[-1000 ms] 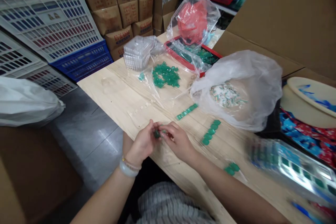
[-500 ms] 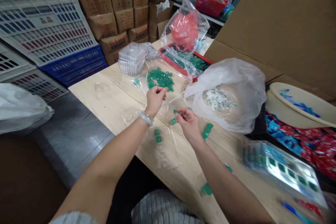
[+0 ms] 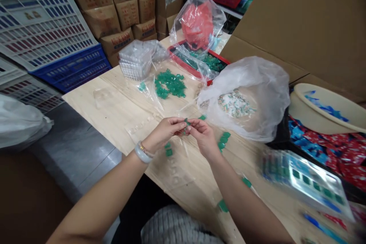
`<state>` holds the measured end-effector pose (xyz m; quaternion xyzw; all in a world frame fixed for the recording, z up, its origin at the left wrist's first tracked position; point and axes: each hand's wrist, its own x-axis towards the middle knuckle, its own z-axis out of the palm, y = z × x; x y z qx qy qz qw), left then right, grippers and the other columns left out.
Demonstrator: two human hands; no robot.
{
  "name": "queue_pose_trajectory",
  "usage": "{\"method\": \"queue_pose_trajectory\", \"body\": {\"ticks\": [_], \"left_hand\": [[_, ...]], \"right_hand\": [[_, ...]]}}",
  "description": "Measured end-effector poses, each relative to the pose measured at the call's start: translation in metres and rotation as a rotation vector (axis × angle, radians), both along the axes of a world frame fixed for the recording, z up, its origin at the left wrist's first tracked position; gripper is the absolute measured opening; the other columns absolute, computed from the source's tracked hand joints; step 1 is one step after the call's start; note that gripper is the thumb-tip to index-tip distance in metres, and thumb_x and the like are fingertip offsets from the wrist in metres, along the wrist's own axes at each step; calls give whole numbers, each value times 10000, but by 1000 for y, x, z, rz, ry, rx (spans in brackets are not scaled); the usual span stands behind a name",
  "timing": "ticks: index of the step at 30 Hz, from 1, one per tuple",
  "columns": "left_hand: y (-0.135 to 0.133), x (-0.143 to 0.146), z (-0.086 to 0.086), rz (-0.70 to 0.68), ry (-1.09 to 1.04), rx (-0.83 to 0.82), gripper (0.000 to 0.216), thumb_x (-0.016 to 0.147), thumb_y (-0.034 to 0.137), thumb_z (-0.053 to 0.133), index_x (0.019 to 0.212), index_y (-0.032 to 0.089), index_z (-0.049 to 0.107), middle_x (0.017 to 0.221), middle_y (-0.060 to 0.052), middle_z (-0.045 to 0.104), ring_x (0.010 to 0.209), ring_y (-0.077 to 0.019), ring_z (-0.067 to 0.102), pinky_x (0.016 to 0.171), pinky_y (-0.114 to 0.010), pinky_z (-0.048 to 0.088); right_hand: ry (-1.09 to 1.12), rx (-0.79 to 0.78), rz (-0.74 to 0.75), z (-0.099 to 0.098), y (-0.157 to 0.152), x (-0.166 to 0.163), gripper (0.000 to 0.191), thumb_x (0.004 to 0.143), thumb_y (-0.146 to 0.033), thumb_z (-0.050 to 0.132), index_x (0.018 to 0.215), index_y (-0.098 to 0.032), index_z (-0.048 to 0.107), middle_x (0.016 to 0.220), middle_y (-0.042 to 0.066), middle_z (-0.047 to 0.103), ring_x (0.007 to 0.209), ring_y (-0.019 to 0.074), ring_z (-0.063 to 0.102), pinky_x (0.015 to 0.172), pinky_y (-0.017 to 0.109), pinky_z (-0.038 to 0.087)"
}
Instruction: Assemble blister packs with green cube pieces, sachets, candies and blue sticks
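Note:
My left hand (image 3: 165, 131) and my right hand (image 3: 202, 134) meet above the wooden table (image 3: 120, 110), fingers pinched together on a small green square piece (image 3: 185, 122). A thin clear plastic strip (image 3: 177, 160) hangs from the pinch down to the table. Two loose green pieces (image 3: 168, 149) lie just under my left hand. A short row of green pieces (image 3: 223, 140) lies right of my right hand. A pile of green pieces (image 3: 169, 84) sits farther back on clear plastic.
A big clear bag (image 3: 248, 99) with mixed bits sits to the right. Behind are a red tray (image 3: 188, 65), a bag of red items (image 3: 197, 23), stacked clear trays (image 3: 136, 59), crates (image 3: 42, 26) and cardboard boxes (image 3: 122, 4). A blister tray (image 3: 309, 183) lies front right.
My left hand was raised near the green pile half a second ago; it has come back down to meet my right hand. Both now pinch one green piece together.

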<state>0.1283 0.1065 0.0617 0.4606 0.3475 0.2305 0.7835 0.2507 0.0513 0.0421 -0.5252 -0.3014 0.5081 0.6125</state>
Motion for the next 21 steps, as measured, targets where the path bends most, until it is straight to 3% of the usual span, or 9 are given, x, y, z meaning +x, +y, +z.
{"method": "queue_pose_trajectory", "body": {"ticks": [2, 7, 9, 11, 16, 21], "left_hand": [[-3, -1, -3, 43, 23, 73, 252, 652, 255, 626, 856, 108, 635, 723, -39, 631, 664, -118, 561, 652, -258, 434], [-14, -4, -9, 129, 220, 591, 202, 674, 192, 606, 867, 151, 651, 814, -43, 615, 761, -142, 564, 705, -268, 443], [-19, -4, -10, 148, 247, 675, 186, 680, 182, 598, 856, 162, 654, 794, -37, 608, 749, -138, 563, 690, -260, 448], [-21, -5, -11, 164, 240, 605, 182, 682, 184, 591, 852, 159, 651, 776, -35, 614, 721, -134, 568, 667, -256, 460], [-21, -6, -13, 182, 145, 220, 213, 679, 216, 587, 865, 125, 636, 757, -35, 647, 642, -121, 584, 655, -268, 484], [-22, -6, -14, 194, 32, 125, 226, 669, 233, 600, 864, 120, 619, 787, -35, 641, 672, -113, 585, 683, -260, 478]], "right_hand": [[-3, -51, 30, 5, -4, 1, 264, 581, -294, 696, 760, -149, 568, 649, -21, 609, 554, 77, 554, 577, 234, 461], [-72, -174, 76, 17, -10, 6, 276, 559, -329, 707, 674, -141, 539, 567, -28, 589, 523, 85, 555, 560, 243, 470], [-82, -205, 106, 22, -11, 7, 280, 540, -313, 716, 660, -145, 526, 549, -38, 579, 514, 84, 555, 566, 245, 472], [-80, -210, 128, 24, -11, 6, 274, 536, -296, 714, 659, -149, 517, 550, -40, 581, 523, 90, 567, 580, 251, 476], [-109, -180, 167, 25, -14, 4, 216, 579, -262, 669, 700, -151, 528, 581, -31, 591, 544, 94, 578, 588, 248, 473], [-244, -136, 170, 21, -15, 1, 157, 617, -223, 610, 739, -161, 532, 630, -18, 593, 583, 100, 571, 607, 250, 467]]}}
